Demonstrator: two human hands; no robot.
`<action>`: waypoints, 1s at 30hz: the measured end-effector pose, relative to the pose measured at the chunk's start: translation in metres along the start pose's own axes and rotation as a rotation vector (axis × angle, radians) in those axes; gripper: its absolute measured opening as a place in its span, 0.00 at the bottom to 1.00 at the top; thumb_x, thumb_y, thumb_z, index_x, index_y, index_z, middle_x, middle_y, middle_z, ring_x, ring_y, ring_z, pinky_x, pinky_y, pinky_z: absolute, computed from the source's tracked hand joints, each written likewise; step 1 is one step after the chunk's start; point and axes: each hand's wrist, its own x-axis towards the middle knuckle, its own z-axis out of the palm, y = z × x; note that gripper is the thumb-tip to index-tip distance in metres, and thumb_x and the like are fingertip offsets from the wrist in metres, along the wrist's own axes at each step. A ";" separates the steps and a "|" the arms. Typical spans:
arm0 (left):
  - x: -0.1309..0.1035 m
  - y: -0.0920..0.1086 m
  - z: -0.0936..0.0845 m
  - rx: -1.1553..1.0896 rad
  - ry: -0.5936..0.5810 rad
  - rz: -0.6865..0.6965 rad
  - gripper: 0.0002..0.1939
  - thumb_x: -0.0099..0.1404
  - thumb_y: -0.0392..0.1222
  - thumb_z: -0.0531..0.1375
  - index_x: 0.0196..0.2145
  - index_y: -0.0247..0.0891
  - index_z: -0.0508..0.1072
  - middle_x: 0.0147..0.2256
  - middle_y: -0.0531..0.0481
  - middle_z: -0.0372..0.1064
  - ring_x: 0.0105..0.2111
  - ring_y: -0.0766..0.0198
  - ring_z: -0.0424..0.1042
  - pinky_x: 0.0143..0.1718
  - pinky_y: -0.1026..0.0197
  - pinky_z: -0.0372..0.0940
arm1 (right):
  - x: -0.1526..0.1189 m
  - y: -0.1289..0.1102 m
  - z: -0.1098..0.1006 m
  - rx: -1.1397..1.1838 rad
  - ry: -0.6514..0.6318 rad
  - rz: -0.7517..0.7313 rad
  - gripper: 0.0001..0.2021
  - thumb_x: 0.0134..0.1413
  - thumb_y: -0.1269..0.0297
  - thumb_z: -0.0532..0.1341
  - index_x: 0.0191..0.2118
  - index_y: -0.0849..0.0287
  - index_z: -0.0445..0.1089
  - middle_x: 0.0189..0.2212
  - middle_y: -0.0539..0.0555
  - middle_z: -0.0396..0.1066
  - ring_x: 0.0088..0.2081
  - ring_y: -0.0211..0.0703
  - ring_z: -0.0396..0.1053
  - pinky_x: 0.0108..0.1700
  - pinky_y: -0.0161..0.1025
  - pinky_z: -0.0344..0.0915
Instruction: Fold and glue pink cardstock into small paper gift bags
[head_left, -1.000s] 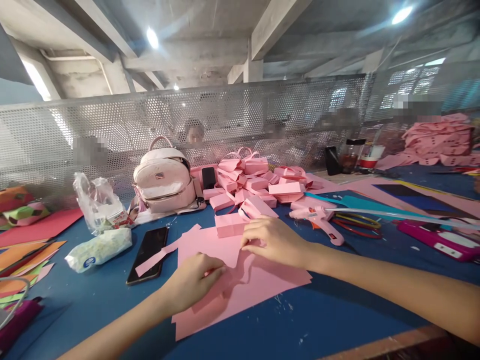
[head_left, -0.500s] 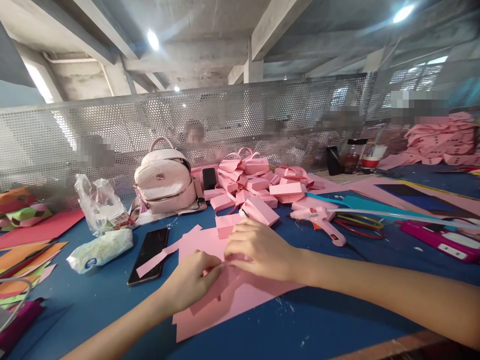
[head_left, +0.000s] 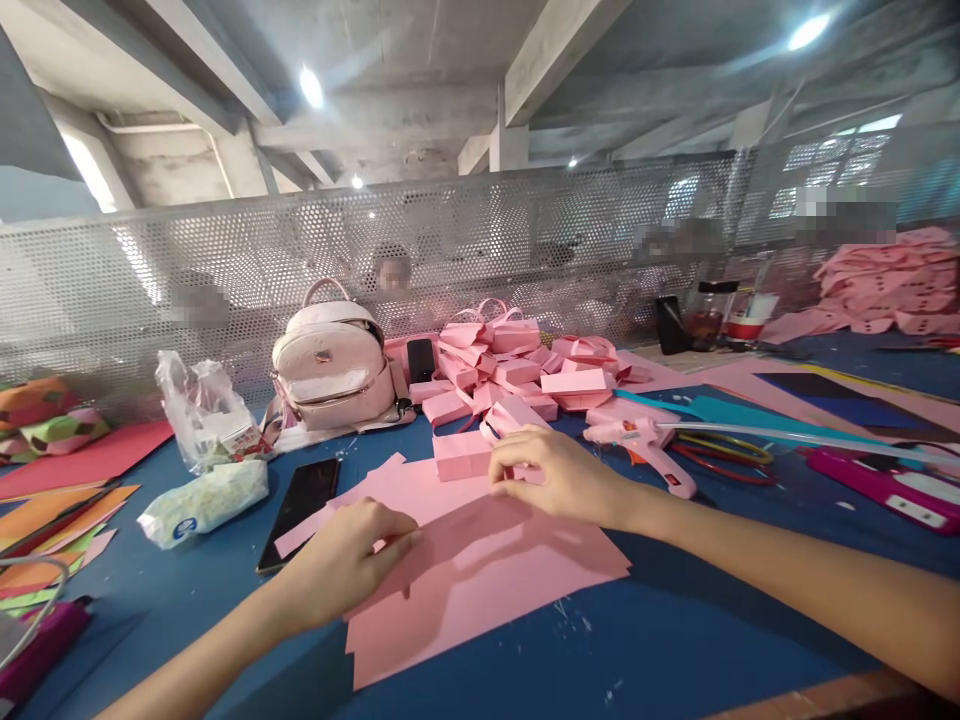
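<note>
My left hand [head_left: 349,555] is over the left part of some pink paper sheets [head_left: 420,640], thumb and forefinger closed on the edge of a pink paper piece [head_left: 457,525]. That piece stretches across to my right hand [head_left: 551,475], whose fingers are bent and pinched at its other end. Its outline blends into the sheets below. Just behind my right hand lies a small folded pink paper box [head_left: 461,455]. A narrow pink paper strip [head_left: 304,530] reaches from behind my left hand over a black phone [head_left: 304,500].
Folded pink paper boxes [head_left: 517,370] are heaped at the back, beside a pale backpack [head_left: 330,360]. A pink glue gun [head_left: 637,435] lies to the right, near coloured cable loops [head_left: 724,455]. A tissue pack [head_left: 206,500] sits at left. A perforated metal screen [head_left: 450,235] stands behind.
My hands have moved apart, the left one leftward and the right one rightward. More of the pink paper between them shows now. The view has shifted slightly.
</note>
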 end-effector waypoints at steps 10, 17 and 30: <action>-0.018 -0.021 -0.004 -0.027 0.021 -0.118 0.26 0.74 0.45 0.48 0.23 0.38 0.78 0.26 0.51 0.77 0.27 0.62 0.70 0.33 0.65 0.58 | -0.019 0.037 -0.022 0.091 0.155 0.184 0.09 0.62 0.64 0.61 0.31 0.57 0.74 0.31 0.50 0.76 0.34 0.43 0.72 0.38 0.38 0.63; 0.007 0.006 0.003 0.034 0.008 0.024 0.23 0.72 0.41 0.50 0.24 0.38 0.77 0.21 0.53 0.70 0.21 0.67 0.62 0.28 0.65 0.53 | -0.012 -0.006 0.008 -0.170 0.080 -0.249 0.02 0.61 0.67 0.65 0.37 0.56 0.77 0.34 0.49 0.78 0.38 0.45 0.72 0.45 0.43 0.61; 0.033 0.020 0.012 0.143 0.119 0.095 0.16 0.70 0.40 0.53 0.30 0.38 0.79 0.23 0.51 0.74 0.20 0.66 0.63 0.24 0.63 0.49 | -0.006 -0.017 0.022 -0.106 0.010 -0.162 0.05 0.53 0.75 0.70 0.33 0.58 0.77 0.29 0.47 0.78 0.32 0.40 0.72 0.41 0.39 0.61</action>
